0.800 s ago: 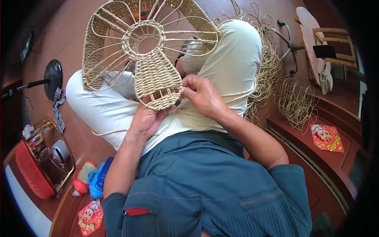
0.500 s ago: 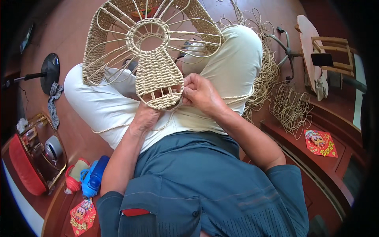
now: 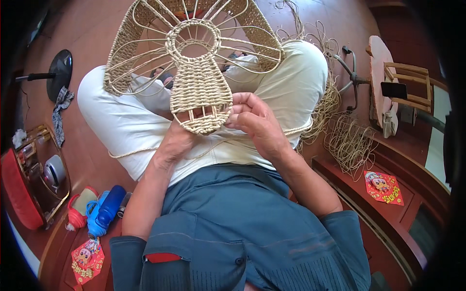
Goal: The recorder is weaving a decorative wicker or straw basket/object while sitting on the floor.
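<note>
A pale woven rope piece (image 3: 199, 82) rests across my lap and knees: a ring with many looped spokes, a woven outer band, and a neck that widens toward me into a rounded end with a gap crossed by bare stakes. My left hand (image 3: 178, 139) supports that end from underneath, its fingers mostly hidden behind the weave. My right hand (image 3: 257, 127) has its fingers bent at the right edge of the same end, pinching there; whether a strand is between them is unclear. A loose cord (image 3: 131, 156) lies across my white trousers.
Tangled cord (image 3: 347, 145) heaps beyond my right leg, near a stand with wheels (image 3: 349, 77) and wooden chair (image 3: 412, 85). At left are a black round base (image 3: 59, 72), a red-cushioned trolley (image 3: 19, 189) and bottles (image 3: 104, 208). Red paper decorations (image 3: 382, 186) lie low at both sides.
The view has shifted, so the woven piece sits further right in the picture. My right hand's fingers have shifted slightly at the edge; my left hand stays underneath.
</note>
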`<move>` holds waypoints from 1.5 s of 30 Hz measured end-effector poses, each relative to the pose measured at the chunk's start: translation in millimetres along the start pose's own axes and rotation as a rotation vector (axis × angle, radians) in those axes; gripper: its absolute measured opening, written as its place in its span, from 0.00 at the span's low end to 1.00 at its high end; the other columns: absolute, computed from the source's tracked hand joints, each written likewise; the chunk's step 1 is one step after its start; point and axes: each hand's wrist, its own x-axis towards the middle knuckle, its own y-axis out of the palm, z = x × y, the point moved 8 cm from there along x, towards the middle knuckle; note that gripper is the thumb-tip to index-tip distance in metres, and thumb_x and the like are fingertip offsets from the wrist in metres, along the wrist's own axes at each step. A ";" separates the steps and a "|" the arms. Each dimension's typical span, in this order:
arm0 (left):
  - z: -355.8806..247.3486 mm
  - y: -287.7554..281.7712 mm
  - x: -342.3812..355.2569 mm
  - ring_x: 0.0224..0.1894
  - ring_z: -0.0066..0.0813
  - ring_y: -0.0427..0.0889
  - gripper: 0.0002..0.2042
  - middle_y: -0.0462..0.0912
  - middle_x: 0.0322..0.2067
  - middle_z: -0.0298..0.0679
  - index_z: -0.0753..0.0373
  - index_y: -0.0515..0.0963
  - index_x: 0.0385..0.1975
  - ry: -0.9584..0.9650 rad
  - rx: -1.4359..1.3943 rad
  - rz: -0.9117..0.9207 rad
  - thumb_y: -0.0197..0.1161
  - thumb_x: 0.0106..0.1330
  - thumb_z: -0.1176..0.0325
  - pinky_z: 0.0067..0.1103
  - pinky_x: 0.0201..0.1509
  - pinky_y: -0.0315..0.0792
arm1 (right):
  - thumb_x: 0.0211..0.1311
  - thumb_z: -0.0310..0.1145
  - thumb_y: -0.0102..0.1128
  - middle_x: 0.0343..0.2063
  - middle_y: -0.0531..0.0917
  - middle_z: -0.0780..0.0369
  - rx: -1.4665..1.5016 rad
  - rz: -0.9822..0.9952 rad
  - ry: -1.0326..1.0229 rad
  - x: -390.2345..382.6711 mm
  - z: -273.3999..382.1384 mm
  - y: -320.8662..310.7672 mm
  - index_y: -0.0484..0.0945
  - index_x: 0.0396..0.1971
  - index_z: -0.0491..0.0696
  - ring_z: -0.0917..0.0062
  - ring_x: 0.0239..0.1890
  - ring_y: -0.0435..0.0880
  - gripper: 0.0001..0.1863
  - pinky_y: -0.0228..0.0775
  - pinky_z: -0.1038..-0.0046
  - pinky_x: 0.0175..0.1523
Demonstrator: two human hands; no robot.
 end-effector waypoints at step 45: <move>8.2 7.6 0.7 0.56 0.30 0.85 0.23 0.84 0.58 0.40 0.62 0.73 0.68 -0.104 -0.483 0.115 0.67 0.76 0.67 0.29 0.53 0.84 | 0.70 0.30 0.70 0.39 0.86 0.63 0.095 -0.190 -0.072 -0.5 0.9 -5.9 0.74 0.49 0.44 0.81 0.39 0.86 0.15 0.80 0.76 0.45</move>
